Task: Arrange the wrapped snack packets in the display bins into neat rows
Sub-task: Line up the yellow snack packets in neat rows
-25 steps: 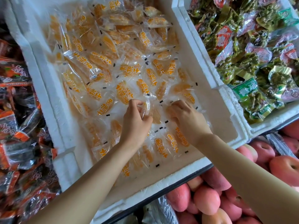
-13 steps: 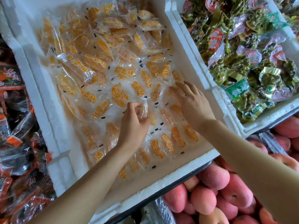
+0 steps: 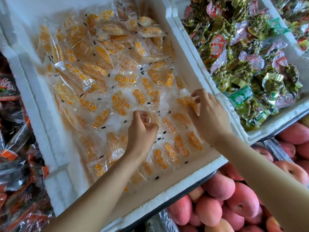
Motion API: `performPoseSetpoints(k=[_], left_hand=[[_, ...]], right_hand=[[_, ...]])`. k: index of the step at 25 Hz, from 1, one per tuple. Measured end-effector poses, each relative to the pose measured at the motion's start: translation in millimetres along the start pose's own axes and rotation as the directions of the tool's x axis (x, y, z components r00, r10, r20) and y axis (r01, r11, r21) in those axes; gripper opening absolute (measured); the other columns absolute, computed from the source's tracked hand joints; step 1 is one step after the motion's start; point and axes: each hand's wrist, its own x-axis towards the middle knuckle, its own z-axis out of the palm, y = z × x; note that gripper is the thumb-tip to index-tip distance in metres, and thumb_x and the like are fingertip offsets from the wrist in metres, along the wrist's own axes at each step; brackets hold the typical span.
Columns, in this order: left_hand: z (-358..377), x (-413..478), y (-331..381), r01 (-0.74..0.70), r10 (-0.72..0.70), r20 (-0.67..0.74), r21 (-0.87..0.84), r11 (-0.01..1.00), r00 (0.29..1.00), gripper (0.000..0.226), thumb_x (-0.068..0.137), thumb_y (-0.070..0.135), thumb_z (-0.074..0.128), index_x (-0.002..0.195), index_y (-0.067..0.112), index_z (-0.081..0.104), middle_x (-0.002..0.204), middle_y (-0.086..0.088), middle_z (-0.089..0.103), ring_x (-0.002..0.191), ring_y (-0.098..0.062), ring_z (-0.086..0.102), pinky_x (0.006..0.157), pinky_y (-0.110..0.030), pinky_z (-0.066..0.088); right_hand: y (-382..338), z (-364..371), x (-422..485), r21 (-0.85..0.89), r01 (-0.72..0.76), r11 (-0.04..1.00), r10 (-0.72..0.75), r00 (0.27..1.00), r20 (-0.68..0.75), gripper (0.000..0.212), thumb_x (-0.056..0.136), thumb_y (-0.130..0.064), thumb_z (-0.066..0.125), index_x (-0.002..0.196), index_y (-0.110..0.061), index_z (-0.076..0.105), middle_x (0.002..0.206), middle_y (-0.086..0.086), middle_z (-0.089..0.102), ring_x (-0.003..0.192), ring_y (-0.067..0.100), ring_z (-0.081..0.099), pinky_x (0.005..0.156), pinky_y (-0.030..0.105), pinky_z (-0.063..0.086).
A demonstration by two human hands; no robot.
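Note:
A white foam bin (image 3: 55,158) holds several clear packets of orange dried fruit (image 3: 93,71), piled loosely at the back and lying in rough rows near the front. My left hand (image 3: 142,131) is in the middle of the bin and pinches one clear orange packet (image 3: 151,118). Over by the bin's right wall, my right hand (image 3: 209,114) pinches another orange packet (image 3: 190,102) with fingers and thumb. A short row of packets (image 3: 177,148) lies flat between and below the hands.
A second foam bin (image 3: 274,126) to the right is full of green and red wrapped packets (image 3: 250,52). Dark and orange packets (image 3: 15,148) are heaped on the left. Red peaches (image 3: 237,201) fill the lower right below the bins.
My right hand has moved from the middle of the bin up and right to the right wall and taken hold of a packet there. My left hand has stayed holding its packet.

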Motion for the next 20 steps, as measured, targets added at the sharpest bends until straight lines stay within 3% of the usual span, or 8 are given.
performPoseSetpoints(k=[2,4,7,11,13,15,17,20], left_hand=[[3.1,-0.8,0.9,-0.001,0.001,0.011,0.021,1.0,1.0,0.023,0.089,0.008,0.059,0.103,0.016,0.042,0.079,0.006,0.05,0.062,-0.005,0.047,0.048,-0.006,0.037],[6.3,-0.9,-0.3,-0.003,0.002,0.022,0.044,0.999,1.0,0.024,0.088,0.009,0.06,0.103,0.017,0.042,0.079,0.004,0.05,0.063,-0.007,0.046,0.048,-0.008,0.037],[12.6,-3.5,-0.8,0.002,-0.004,0.036,0.046,0.999,0.999,0.025,0.088,0.009,0.06,0.103,0.019,0.042,0.083,0.002,0.052,0.065,-0.008,0.048,0.049,-0.01,0.038],[16.9,-5.2,0.5,-0.002,-0.002,0.054,0.062,0.998,0.999,0.026,0.089,0.011,0.06,0.105,0.02,0.042,0.089,0.001,0.053,0.067,-0.008,0.049,0.049,-0.009,0.039],[17.4,-5.5,-0.5,-0.014,0.01,0.056,0.072,0.997,0.998,0.026,0.089,0.011,0.06,0.105,0.02,0.042,0.09,0.0,0.053,0.067,-0.008,0.049,0.05,-0.009,0.04],[16.9,-6.2,-1.1,-0.02,0.016,0.055,0.075,0.997,0.998,0.026,0.09,0.011,0.06,0.105,0.02,0.042,0.088,0.002,0.052,0.065,-0.006,0.048,0.049,-0.009,0.039],[15.7,-6.8,-1.0,-0.02,0.015,0.066,0.071,0.997,0.998,0.025,0.09,0.012,0.06,0.106,0.021,0.041,0.085,0.004,0.052,0.064,-0.006,0.048,0.048,-0.009,0.039],[16.9,-6.0,-0.8,0.009,-0.009,0.117,0.001,1.0,0.993,0.015,0.093,0.015,0.055,0.098,0.02,0.042,0.079,0.003,0.05,0.061,-0.009,0.046,0.051,-0.012,0.04]], right_hand=[[10.6,-6.5,-8.1,-0.165,-0.029,0.986,0.027,1.0,-0.014,0.024,0.094,-0.031,0.049,0.113,-0.017,0.045,0.107,0.006,0.059,0.094,0.028,0.055,0.058,0.032,0.04],[14.4,-4.2,-3.6,-0.334,-0.012,0.942,0.017,1.0,0.012,0.021,0.095,-0.03,0.047,0.109,-0.014,0.046,0.103,0.006,0.058,0.092,0.026,0.055,0.056,0.03,0.035],[13.4,18.2,8.7,-0.458,0.041,0.888,-0.002,0.996,0.085,0.015,0.096,-0.023,0.045,0.108,-0.013,0.047,0.101,0.005,0.056,0.092,0.025,0.059,0.054,0.03,0.036],[11.5,32.4,8.0,-0.568,0.038,0.822,0.029,0.994,0.108,0.019,0.079,-0.02,0.068,0.093,-0.012,0.057,0.085,0.003,0.06,0.077,0.022,0.061,0.049,0.027,0.035],[16.9,32.1,4.1,-0.541,0.102,0.835,-0.043,0.992,0.119,0.022,0.084,-0.022,0.06,0.102,-0.009,0.058,0.097,0.008,0.061,0.085,0.027,0.059,0.062,0.033,0.046],[16.8,29.2,1.8,-0.38,0.159,0.911,-0.095,0.979,0.181,0.037,0.091,-0.026,0.037,0.118,-0.008,0.053,0.118,0.014,0.056,0.096,0.037,0.056,0.075,0.042,0.047],[17.2,28.5,2.1,-0.314,0.151,0.937,-0.091,0.976,0.199,0.039,0.09,-0.015,0.04,0.129,-0.014,0.046,0.132,0.014,0.047,0.103,0.039,0.053,0.08,0.044,0.046],[14.7,22.6,-0.7,-0.188,0.085,0.978,-0.065,0.992,0.112,0.047,0.086,-0.001,0.05,0.13,-0.014,0.043,0.131,0.012,0.047,0.108,0.035,0.052,0.086,0.041,0.045]])
